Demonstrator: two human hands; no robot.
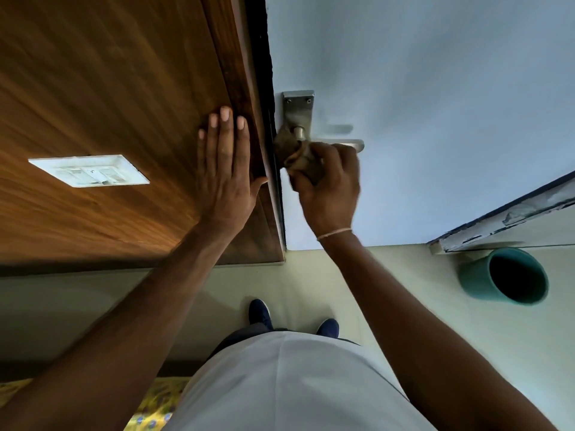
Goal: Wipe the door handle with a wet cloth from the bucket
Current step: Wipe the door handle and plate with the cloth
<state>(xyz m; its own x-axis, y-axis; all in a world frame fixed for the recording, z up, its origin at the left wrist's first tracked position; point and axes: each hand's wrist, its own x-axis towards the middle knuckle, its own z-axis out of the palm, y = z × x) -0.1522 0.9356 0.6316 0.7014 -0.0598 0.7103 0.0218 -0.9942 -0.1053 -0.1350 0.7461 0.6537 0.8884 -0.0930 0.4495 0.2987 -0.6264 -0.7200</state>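
Already my right hand (326, 185) has its fingers closed around the brown cloth (295, 150), pressing it on the door handle (348, 144) near its plate. My left hand (225, 169) lies flat and empty against the wooden panel (109, 104). Wiping seems underway; the lever's far end looks untouched. The bucket (504, 275) stands on the floor (311, 275), well apart.

Door (435, 88) fills the right of the view, wooden panel (93, 104) the left; the door's edge meets the panel at centre. Switch plate (88, 170) set in the panel, well left of the edge. Door handle (351, 144) mounted on the door just right of that edge, lever pointing right. Left hand (225, 172) flat on the panel beside the edge. Right hand (326, 185) at the lever, cloth (295, 154) between it and the handle. Bucket (504, 276) on the floor (404, 290), right of the person, near the door's foot. Shoes (292, 317) on the floor below the handle.
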